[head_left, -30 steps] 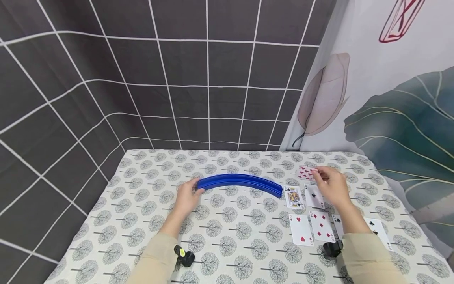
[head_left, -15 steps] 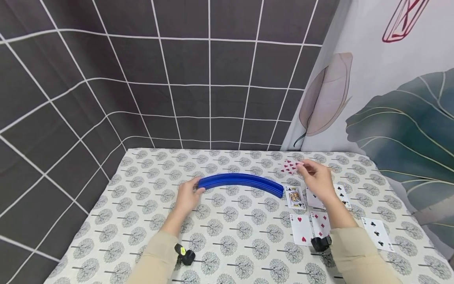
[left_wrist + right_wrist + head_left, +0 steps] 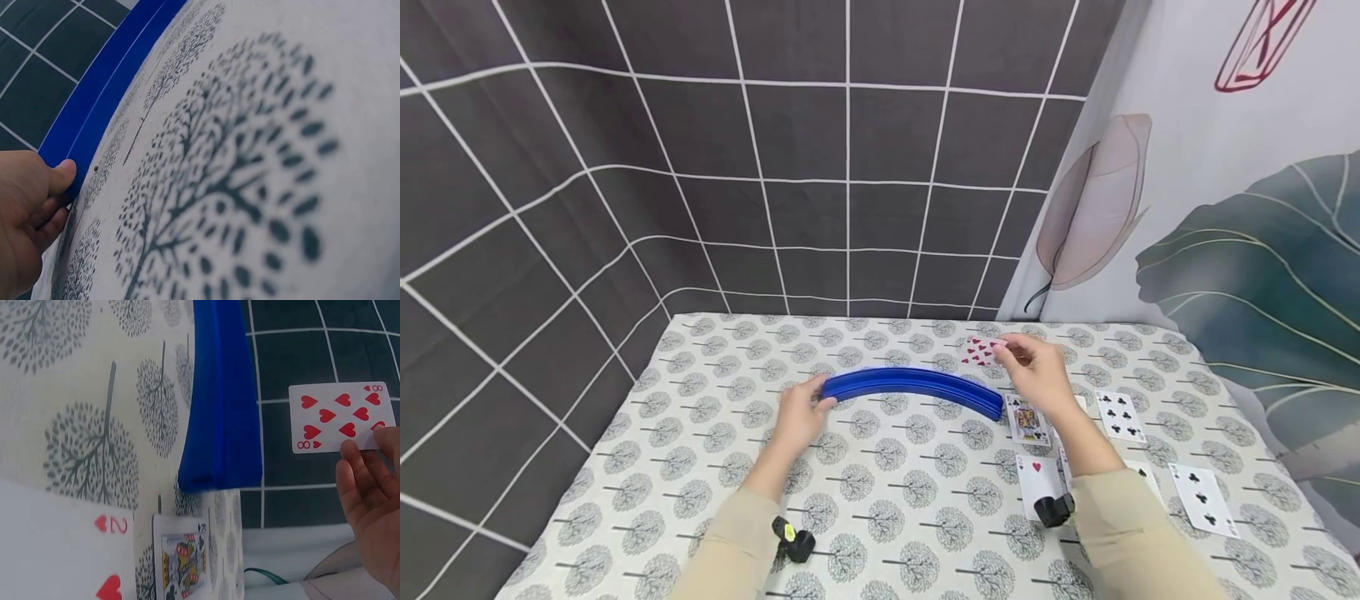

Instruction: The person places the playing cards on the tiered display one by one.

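The left hand grips the left end of a curved blue holder, thumb on its near side; in the left wrist view the thumb and fingers of the hand pinch the blue end. Beyond the holder's right part, the right hand pinches the eight of hearts by its edge. In the right wrist view that card faces the camera, thumb and fingers of the hand at its edge, apart from the holder.
A king of clubs lies by the holder's right end. Nearer are a two of hearts and a three of clubs, with a six of clubs farther back. Other cards lie partly under the right arm. A patterned cloth covers the table.
The right hand has moved left with the eight of hearts, from above the cards to beyond the holder's right part. The six of clubs has come into view. The left hand keeps its grip.
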`<action>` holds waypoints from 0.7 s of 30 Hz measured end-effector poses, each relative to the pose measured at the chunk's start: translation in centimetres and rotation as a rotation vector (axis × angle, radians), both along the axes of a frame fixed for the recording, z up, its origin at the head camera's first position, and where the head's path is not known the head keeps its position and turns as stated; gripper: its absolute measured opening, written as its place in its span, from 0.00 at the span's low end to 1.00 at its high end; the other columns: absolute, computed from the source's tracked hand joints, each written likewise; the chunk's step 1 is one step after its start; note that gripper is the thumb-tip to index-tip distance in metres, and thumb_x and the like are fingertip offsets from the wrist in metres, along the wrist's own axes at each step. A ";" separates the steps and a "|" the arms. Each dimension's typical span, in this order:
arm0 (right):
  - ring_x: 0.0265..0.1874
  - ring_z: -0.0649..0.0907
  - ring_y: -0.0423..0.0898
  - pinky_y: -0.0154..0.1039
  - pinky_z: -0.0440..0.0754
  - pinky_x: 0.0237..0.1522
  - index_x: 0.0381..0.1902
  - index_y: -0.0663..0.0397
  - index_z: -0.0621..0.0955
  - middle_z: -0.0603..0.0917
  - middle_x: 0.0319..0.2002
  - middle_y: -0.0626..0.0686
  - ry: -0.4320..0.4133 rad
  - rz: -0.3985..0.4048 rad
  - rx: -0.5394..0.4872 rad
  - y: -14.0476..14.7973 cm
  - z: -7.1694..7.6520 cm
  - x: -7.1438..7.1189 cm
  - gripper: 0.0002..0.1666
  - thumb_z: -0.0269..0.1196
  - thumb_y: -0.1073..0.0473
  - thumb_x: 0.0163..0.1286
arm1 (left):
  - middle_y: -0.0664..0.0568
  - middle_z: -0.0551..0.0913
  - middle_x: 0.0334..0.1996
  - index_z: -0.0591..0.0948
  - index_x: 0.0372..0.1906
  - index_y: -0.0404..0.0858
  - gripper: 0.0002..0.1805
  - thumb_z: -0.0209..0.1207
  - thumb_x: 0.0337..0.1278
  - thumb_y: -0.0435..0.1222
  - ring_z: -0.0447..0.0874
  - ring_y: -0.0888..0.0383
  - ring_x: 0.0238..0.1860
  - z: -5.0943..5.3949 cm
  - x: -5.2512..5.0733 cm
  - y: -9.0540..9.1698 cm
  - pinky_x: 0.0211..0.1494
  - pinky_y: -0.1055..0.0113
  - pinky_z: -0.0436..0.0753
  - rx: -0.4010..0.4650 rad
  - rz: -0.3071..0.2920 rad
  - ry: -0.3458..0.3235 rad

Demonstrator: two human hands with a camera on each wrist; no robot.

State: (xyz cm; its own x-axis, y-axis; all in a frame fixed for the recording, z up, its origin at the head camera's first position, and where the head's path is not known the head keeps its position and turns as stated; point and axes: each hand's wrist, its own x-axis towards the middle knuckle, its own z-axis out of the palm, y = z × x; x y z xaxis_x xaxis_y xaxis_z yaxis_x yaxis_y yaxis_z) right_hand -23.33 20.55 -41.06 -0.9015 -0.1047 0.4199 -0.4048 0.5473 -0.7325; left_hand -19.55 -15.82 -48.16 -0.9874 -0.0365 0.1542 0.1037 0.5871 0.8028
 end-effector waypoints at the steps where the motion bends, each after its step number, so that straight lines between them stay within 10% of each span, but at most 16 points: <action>1: 0.32 0.87 0.43 0.20 0.82 0.37 0.48 0.68 0.84 0.89 0.35 0.63 0.000 0.004 0.004 -0.2 0.0 -0.1 0.11 0.64 0.65 0.72 | 0.33 0.83 0.54 0.74 0.67 0.29 0.29 0.66 0.60 0.28 0.85 0.40 0.53 0.0 0.0 0.0 0.61 0.52 0.83 0.002 -0.001 0.001; 9: 0.32 0.87 0.59 0.23 0.83 0.34 0.47 0.69 0.84 0.88 0.33 0.61 0.007 0.055 0.009 -1.7 -0.2 -0.5 0.11 0.64 0.66 0.72 | 0.33 0.84 0.53 0.76 0.66 0.29 0.28 0.66 0.60 0.27 0.86 0.40 0.52 0.0 0.0 0.0 0.61 0.53 0.84 0.006 0.000 0.010; 21: 0.32 0.88 0.55 0.23 0.84 0.35 0.46 0.68 0.85 0.88 0.33 0.61 -0.009 0.078 0.005 -3.1 -0.1 -0.5 0.09 0.64 0.66 0.72 | 0.34 0.84 0.53 0.76 0.65 0.30 0.28 0.66 0.60 0.28 0.85 0.40 0.54 0.0 0.0 0.1 0.64 0.51 0.81 -0.006 0.011 0.002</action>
State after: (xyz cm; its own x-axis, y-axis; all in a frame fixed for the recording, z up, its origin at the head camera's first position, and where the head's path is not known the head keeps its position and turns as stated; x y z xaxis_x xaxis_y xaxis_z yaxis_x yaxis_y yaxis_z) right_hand -23.85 17.43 -41.16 -0.8942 -0.1766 0.4114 -0.4398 0.5181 -0.7336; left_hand -19.53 -15.73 -48.11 -0.9865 -0.0469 0.1568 0.0989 0.5929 0.7992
